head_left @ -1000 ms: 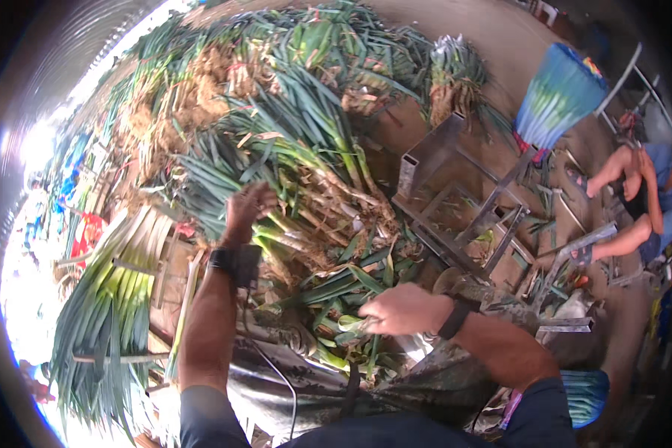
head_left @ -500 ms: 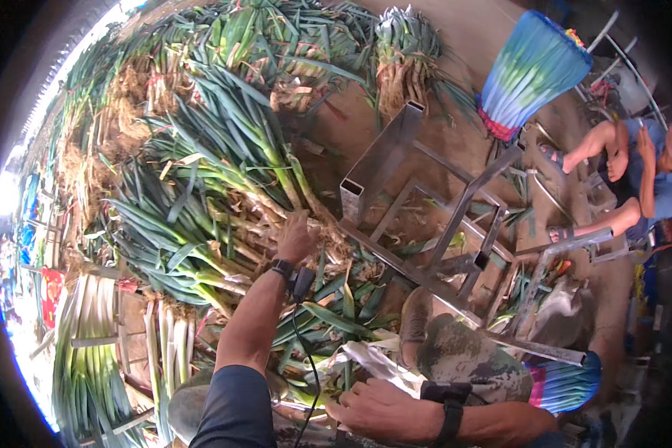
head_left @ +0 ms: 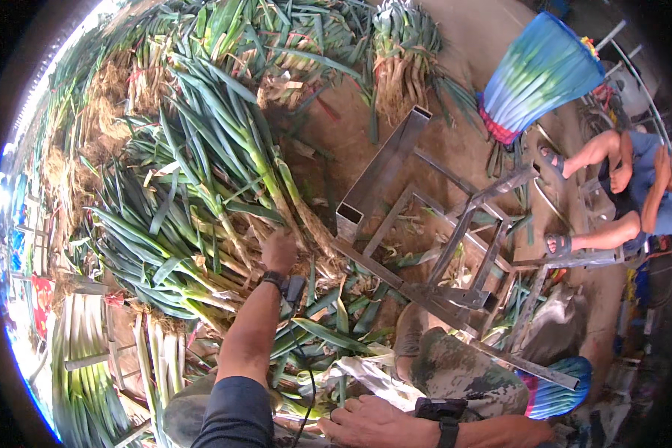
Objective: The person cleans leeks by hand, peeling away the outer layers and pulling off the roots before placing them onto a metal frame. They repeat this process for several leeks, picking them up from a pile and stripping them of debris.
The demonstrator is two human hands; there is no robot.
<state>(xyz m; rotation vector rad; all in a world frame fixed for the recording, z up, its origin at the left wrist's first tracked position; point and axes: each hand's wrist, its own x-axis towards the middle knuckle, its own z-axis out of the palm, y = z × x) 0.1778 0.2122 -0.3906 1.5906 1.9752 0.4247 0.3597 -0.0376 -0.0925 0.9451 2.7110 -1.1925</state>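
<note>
Long green, pale-stemmed leeks (head_left: pixel 210 196) lie centre-left of the frame, root ends inward, probably for easy reach by the left hand (head_left: pixel 280 252), while the right hand (head_left: pixel 366 424), lower centre, looks loosely curled, both grips too hidden to tell.

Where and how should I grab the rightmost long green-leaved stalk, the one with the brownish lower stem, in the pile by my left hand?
Probably by the slender lower stem of the long green-leaved stalk, coming from its right: that side borders the brown floor, while other green stalks crowd its left.
</note>
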